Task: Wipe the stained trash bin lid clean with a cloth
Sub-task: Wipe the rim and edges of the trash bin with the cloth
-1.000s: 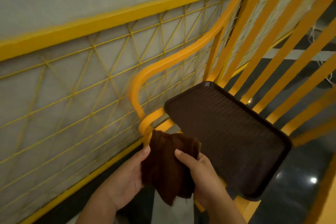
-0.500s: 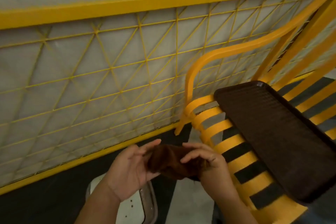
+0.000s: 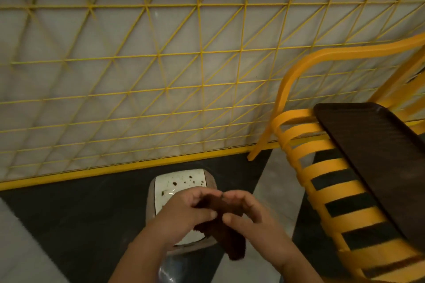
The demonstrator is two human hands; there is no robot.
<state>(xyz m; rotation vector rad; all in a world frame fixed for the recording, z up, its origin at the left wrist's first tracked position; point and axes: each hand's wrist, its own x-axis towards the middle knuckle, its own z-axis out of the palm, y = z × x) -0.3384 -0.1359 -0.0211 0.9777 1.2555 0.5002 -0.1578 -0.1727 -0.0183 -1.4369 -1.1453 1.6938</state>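
The near part of the white, dark-spotted trash bin lid (image 3: 184, 182), set on the dark floor below the hands, is hidden by them. A dark brown tray (image 3: 377, 156) is seen on the yellow slatted chair (image 3: 322, 181) at right, its contents not discernible. A dark brown cloth (image 3: 226, 232) is pinched between the left hand (image 3: 184, 211) and right hand (image 3: 250, 218), held close together above the lid.

The trash bin lid (image 3: 181, 181) is white, flecked with dark brown stains, inside a grey rim. The cloth (image 3: 226, 234) is dark brown. The chair (image 3: 322, 167) is slatted yellow, the tray (image 3: 372, 145) on it dark brown, and the wall grid (image 3: 161, 76) yellow on pale grey.
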